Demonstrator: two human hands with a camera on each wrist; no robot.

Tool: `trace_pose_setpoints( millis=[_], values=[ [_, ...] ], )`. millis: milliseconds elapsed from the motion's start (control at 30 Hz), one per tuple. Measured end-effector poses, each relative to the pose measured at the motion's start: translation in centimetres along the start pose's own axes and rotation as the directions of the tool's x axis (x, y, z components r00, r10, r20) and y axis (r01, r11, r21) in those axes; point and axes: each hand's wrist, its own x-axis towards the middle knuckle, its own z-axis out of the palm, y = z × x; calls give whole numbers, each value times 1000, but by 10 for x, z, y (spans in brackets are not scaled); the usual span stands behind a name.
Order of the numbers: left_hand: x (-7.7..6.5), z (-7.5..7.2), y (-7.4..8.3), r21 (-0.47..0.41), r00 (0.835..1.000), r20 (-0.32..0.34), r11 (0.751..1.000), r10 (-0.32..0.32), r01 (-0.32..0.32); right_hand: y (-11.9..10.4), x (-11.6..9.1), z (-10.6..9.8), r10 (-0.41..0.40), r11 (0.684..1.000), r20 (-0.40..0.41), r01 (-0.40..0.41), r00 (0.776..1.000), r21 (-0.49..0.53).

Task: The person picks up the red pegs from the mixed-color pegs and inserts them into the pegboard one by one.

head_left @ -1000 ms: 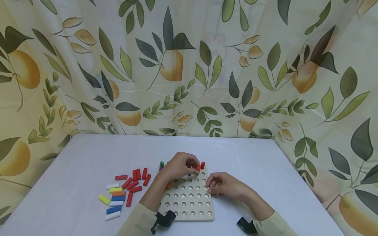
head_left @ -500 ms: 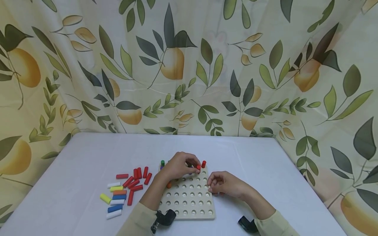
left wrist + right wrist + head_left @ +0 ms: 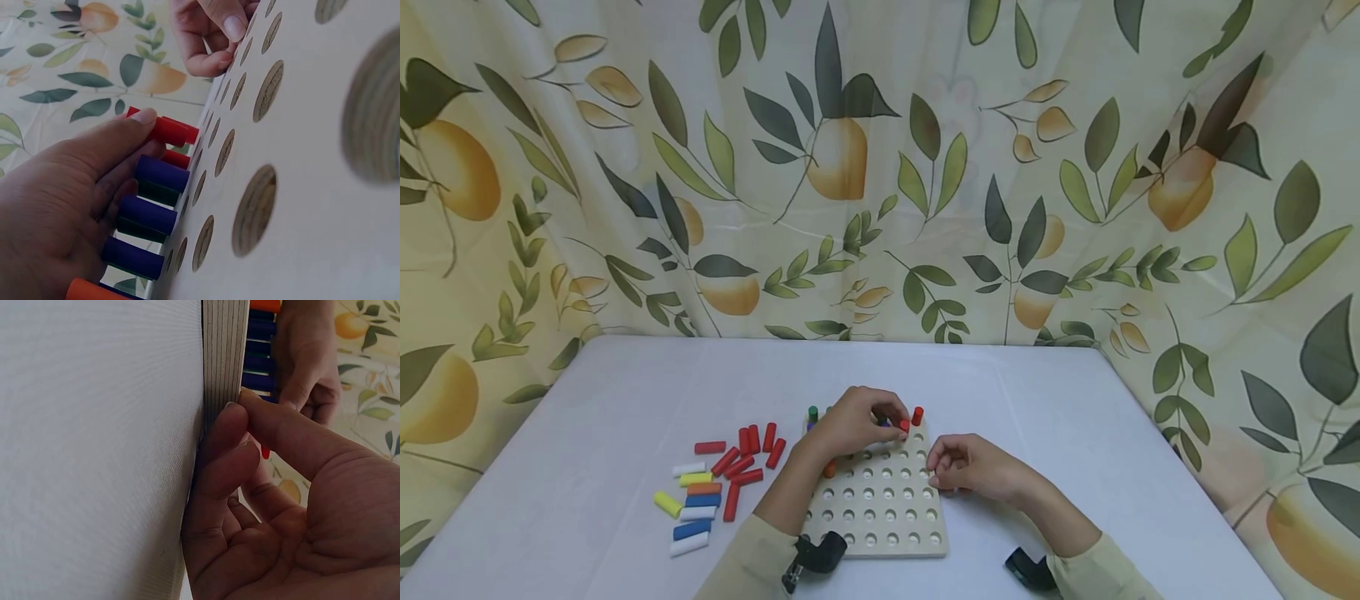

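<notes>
Lying at the left of the white table (image 3: 587,400), a loose pile of pegs (image 3: 722,483) is seen: red ones on its far side, with white, yellow, orange and blue ones nearer. Just right of the pile sits the wooden pegboard (image 3: 880,508), most of whose holes are bare. Along its far row, pegs already stand: a green one at the left end (image 3: 812,413), blue ones (image 3: 153,215) in between, and a red one at the right end (image 3: 917,415); an orange peg (image 3: 828,470) stands at the board's left edge.

A red peg (image 3: 172,130) is pinched between thumb and fingertips of the left hand (image 3: 855,422), over the far row just left of the standing red peg. From the left wrist view its tip seems to be at the board's face, though whether it is fully seated cannot be told. The step in hand is judged to be the pressing of this peg into its hole.

Farthest right, the right hand (image 3: 973,468) is curled against the board's right edge, with fingertips (image 3: 228,425) pressed on the side, so the board is steadied.

For the next move, the peg would need to be kept upright and pushed straight down, then let go, while the board is held still.
</notes>
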Motion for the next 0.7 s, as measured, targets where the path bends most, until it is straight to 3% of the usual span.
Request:
trace_pose_setpoints(
  millis=[367, 700],
  values=[
    [0, -1, 3, 32, 1000, 23, 999, -11, 10, -4, 0, -1, -2, 1000, -9, 2, 1000, -8],
    [0, 0, 1, 22, 997, 70, 999, 31, -33, -1, 0, -1, 6, 1000, -11, -6, 1000, -3]
  ],
)
